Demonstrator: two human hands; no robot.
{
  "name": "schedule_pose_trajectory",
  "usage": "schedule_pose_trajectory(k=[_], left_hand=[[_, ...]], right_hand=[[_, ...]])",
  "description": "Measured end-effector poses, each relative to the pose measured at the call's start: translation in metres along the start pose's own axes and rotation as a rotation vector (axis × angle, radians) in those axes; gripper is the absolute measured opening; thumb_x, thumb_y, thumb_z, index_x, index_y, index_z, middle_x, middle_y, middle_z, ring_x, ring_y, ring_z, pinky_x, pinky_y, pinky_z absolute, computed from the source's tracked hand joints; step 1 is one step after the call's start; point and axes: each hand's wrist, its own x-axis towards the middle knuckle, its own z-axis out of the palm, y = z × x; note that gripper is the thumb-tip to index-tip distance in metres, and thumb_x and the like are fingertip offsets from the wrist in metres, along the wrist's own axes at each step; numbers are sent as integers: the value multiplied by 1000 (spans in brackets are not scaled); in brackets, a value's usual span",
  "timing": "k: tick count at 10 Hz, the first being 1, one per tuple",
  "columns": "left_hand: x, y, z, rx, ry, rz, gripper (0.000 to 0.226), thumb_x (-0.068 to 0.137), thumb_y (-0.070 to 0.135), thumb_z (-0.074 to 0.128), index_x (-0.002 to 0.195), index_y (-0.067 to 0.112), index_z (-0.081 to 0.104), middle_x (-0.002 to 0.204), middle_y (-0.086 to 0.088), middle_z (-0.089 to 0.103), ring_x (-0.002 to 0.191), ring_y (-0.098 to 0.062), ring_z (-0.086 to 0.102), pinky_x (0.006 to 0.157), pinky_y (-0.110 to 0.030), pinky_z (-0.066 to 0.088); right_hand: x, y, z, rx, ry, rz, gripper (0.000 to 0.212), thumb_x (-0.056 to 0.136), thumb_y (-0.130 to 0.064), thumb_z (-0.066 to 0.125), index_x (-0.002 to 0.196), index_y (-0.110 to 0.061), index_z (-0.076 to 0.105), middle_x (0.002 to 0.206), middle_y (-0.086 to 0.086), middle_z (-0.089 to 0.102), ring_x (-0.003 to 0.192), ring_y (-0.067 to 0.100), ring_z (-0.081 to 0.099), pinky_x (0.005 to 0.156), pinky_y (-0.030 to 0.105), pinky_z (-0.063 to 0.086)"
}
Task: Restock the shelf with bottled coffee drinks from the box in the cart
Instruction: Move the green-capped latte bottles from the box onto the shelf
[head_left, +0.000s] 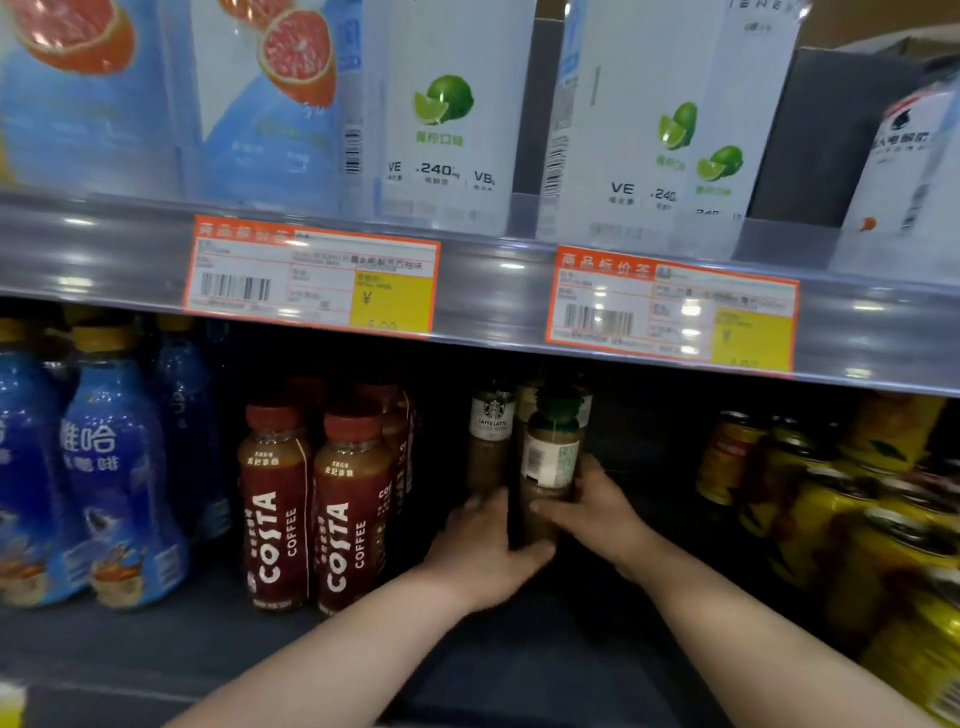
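1. Lower centre of the frame: our two bare forearms reach in over the dark shelf deck (156, 639). Matte grey surface.
2. Our left hand (483, 551) curls around the base of a brown coffee bottle; thumb lies across the foot of the front bottle. Our right hand (597, 509) wraps the front coffee bottle (549, 467) from the right, fingers closed on its lower body.
3. Front bottle: upright, dark green cap, pale label with a barcode facing us; print too small to read.
4. Just behind and left, touching it, a second bottle (489, 441) reads "CAFFE LATTE" under a round Starbucks emblem.
5. Left of centre: red-capped Costa bottles (311, 509), "COSTA COFFEE" in white down the sleeve.
6. Far left: glossy blue bottles (104, 467), yellow caps, Chinese characters.
7. Right edge: yellow cans (857, 519), blurred.
8. Above: clear shelf rail with two orange price tags (311, 275), barcodes, "¥" on yellow.
9. Top: white cartons (447, 130) with lime pictures, "VE", "240"; grapefruit cartons (270, 88) upper left.
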Motion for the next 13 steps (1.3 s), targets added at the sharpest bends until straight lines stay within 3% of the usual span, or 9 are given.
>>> schedule_pose_trajectory(k=[1, 2, 4, 5, 7, 8, 9, 11, 13], left_hand=[[-16, -19, 4, 412, -235, -54, 77, 90, 62, 39, 151, 28, 7, 160, -1, 0, 147, -28, 0, 119, -43, 10], [-22, -29, 10, 480, -265, -34, 72, 92, 62, 28, 151, 28, 5, 160, -2, -7, 146, -27, -13, 117, -44, -4], [-21, -30, 10, 477, -268, -38, 73, 92, 62, 28, 151, 27, 5, 160, -2, -8, 146, -26, -14, 116, -44, -6], [-20, -30, 10, 476, -272, -44, 73, 92, 63, 28, 151, 28, 4, 160, -2, -8, 146, -26, -14, 116, -44, -7], [-22, -29, 7, 473, -287, -47, 73, 91, 64, 28, 151, 29, 4, 160, -1, -9, 146, -25, -15, 116, -44, -8], [-21, -29, 7, 475, -293, -45, 73, 91, 64, 27, 151, 29, 4, 160, -1, -9, 146, -25, -15, 116, -44, -8], [-21, -29, 8, 475, -288, -49, 73, 91, 64, 28, 151, 29, 4, 160, -1, -9, 146, -25, -15, 116, -44, -8], [-22, -29, 8, 480, -285, -45, 73, 91, 64, 28, 151, 29, 5, 160, -1, -8, 146, -26, -14, 116, -45, -7], [-23, -28, 6, 475, -288, -44, 73, 91, 64, 28, 151, 29, 5, 160, -1, -7, 146, -26, -14, 116, -44, -7]], right_hand=[[17, 3, 8, -76, 158, 49, 77, 70, -15, 81, 134, -11, 39, 122, 7, 58, 111, 20, 57, 94, 32, 48], [33, 11, 18, -160, 252, 83, 86, 55, -34, 88, 126, -10, 47, 119, 11, 58, 111, 26, 59, 95, 41, 50], [37, 9, 24, -185, 125, 89, 72, 73, -11, 75, 134, -10, 38, 123, 11, 58, 110, 24, 57, 93, 32, 46], [40, 9, 25, -193, 198, 100, 82, 66, -25, 85, 133, -9, 40, 126, 10, 58, 116, 27, 56, 98, 36, 47], [42, 14, 26, -107, 133, 113, 74, 77, -7, 73, 138, -10, 31, 122, 9, 57, 104, 20, 55, 89, 29, 45], [46, 16, 28, -117, 216, 120, 86, 66, -21, 85, 135, -9, 35, 129, 12, 55, 114, 25, 56, 97, 37, 47], [48, 15, 28, -84, 162, 135, 80, 72, -9, 76, 139, -12, 31, 126, 7, 55, 107, 19, 54, 93, 31, 46], [56, 16, 27, -194, 143, 167, 66, 73, -23, 80, 125, -9, 42, 125, 12, 56, 114, 28, 55, 96, 37, 46], [67, 10, 28, -193, 142, 200, 72, 70, -22, 82, 127, -8, 40, 127, 14, 56, 117, 29, 54, 100, 39, 44]])
